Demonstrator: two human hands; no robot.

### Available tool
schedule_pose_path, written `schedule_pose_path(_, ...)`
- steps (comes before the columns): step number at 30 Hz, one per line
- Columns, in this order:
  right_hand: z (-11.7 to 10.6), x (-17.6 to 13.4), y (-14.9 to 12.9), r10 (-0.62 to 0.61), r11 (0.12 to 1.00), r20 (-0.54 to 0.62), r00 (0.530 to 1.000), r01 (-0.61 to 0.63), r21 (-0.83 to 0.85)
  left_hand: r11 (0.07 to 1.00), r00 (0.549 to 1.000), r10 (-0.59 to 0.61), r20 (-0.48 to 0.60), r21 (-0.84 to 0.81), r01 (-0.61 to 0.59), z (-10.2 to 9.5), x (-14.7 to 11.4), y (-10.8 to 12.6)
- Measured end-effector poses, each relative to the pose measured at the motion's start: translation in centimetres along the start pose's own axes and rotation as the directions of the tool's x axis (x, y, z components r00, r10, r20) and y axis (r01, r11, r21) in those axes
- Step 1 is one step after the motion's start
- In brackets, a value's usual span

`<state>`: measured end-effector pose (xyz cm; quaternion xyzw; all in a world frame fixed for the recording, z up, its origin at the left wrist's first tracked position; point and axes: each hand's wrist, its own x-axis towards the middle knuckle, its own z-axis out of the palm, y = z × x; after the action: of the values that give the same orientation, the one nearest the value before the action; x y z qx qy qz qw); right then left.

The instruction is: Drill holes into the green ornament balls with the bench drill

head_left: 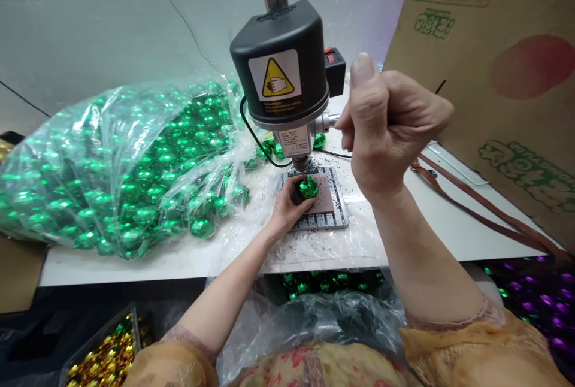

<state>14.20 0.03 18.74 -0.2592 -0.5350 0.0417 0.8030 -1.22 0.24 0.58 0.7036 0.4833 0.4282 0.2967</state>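
A green faceted ball [308, 187] sits under the drill press chuck [300, 163], with the fingers of my left hand [290, 206] closed around its side. Below it a pinkish pad [324, 198] lies on the slotted metal base [340, 219]. My right hand [381, 120] is raised in a fist beside the black drill press head [278, 63], at the lever hub [324, 122]. Its fingers close on the lever, most of which they hide. The chuck hangs just above the ball; whether a bit touches it I cannot tell.
A large clear bag of green balls [112, 177] fills the table's left. A cardboard box [494, 93] stands at right, with brown straps [485, 207] before it. Dark shavings litter the white table [269, 261]. Below are green balls [332, 282], gold balls [105, 354] and purple balls [539, 303].
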Motion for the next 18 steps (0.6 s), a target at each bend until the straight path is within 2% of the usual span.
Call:
schedule_pose_path(8,-0.5,-1.2,0.7,-0.081,0.997,-0.008,0.997,0.08,-0.011,1.0,1.0,-0.011,-0.004,-0.012,0.011,-0.1,0.0,0.3)
schedule_pose_path(18,-0.9,-2.2,1.9,-0.197,0.972,-0.016,0.98,0.198,0.128,0.999,1.0,-0.007,0.008,-0.035,0.007,-0.2,0.0,0.7)
